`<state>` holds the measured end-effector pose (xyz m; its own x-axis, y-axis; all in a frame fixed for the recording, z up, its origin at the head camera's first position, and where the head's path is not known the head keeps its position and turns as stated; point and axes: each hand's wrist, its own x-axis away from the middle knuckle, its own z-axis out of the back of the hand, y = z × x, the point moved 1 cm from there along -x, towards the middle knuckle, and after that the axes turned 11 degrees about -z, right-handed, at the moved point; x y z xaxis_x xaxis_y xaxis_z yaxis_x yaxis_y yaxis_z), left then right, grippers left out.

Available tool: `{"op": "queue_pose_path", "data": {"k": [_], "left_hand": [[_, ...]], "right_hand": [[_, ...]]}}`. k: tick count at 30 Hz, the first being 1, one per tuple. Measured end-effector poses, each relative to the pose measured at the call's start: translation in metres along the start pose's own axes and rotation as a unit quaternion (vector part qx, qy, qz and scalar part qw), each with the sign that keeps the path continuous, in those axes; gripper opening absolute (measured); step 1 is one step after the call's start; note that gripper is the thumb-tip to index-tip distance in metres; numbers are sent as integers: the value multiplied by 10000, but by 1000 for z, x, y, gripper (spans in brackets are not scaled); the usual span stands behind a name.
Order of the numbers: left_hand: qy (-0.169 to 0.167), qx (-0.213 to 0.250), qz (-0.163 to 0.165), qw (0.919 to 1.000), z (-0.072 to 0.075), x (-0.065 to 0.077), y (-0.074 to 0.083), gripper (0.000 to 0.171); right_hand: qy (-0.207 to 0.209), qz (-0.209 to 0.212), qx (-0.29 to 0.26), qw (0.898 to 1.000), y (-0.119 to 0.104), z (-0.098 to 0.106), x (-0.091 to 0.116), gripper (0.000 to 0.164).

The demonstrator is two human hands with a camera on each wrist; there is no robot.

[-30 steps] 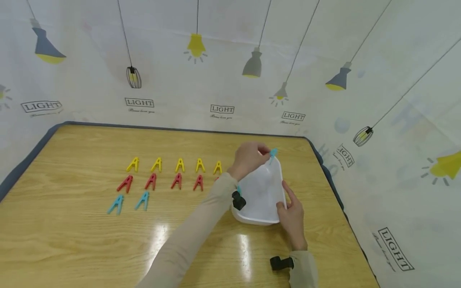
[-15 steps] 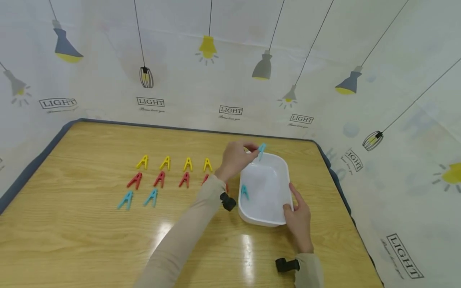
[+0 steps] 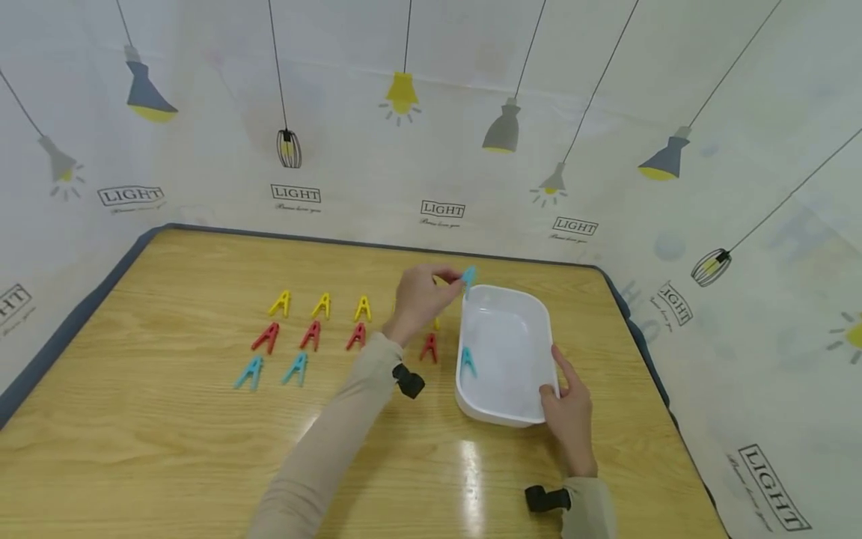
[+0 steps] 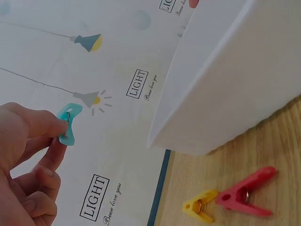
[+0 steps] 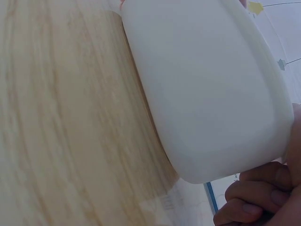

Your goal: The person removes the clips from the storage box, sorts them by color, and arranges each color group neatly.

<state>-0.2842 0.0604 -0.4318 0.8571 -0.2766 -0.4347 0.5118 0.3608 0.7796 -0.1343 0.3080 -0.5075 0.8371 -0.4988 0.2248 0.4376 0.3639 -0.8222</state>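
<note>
My left hand (image 3: 419, 299) pinches a light-blue clothespin (image 3: 469, 275) between thumb and index finger, just beyond the far left corner of a white plastic tub (image 3: 508, 415). In the left wrist view this clothespin (image 4: 70, 125) is in the air, apart from the tub wall (image 4: 221, 94). Inside the tub, by its left side, lies another blue clothespin (image 3: 468, 361). My right hand (image 3: 571, 412) grips the tub's right rim, thumb at the edge. In the right wrist view its curled fingers (image 5: 254, 197) are beside the tub's outer side (image 5: 202, 94).
Left of the tub, clothespins lie in rows on the wooden table (image 3: 168, 434): several yellow ones (image 3: 322, 305) at the back, several red ones (image 3: 310, 335) in the middle, two blue ones (image 3: 295, 368) in front. My left hand and forearm cover part of these rows. A printed cloth wall (image 3: 364, 165) surrounds the table.
My left hand has moved left, from over the tub's far end to its far left corner, with the blue clothespin still pinched. The head view has turned left. My right hand stays on the rim.
</note>
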Motion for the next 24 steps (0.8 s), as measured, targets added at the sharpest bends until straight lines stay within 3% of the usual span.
{"op": "queue_pose_path", "data": {"k": [11, 18, 24], "left_hand": [[384, -228, 47, 9990, 40, 21, -23, 17], [426, -146, 27, 9990, 51, 31, -32, 17], [433, -83, 245, 9987, 61, 44, -38, 17]], "right_hand": [[29, -25, 187, 9998, 0, 0, -1, 72], [-54, -134, 142, 9998, -2, 2, -1, 73], [-138, -167, 183, 9996, -5, 1, 2, 72]]}}
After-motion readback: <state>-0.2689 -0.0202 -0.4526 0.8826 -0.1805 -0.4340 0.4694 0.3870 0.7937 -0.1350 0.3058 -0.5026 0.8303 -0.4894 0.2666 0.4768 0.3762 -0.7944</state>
